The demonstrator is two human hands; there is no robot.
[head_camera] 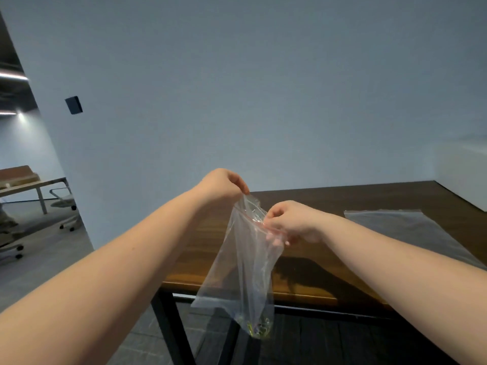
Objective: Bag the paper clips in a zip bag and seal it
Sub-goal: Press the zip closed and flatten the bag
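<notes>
Head view, both hands (pixel 224 185) (pixel 292 222) pinching zip bag (pixel 242 262) beyond table edge (pixel 303 296)

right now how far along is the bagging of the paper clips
Done: the small coloured paper clips already sit in the bottom corner of the clear plastic zip bag. In hand: the left hand and right hand pinch its red-lined top, held above the dark wooden table. Left: the seal; whether it is fully pressed shut is unclear.

Pale grey wall (pixel 263 88), brown wooden table (pixel 355 204), dark floor (pixel 52 259), office chair (pixel 64 204) at far left.
</notes>
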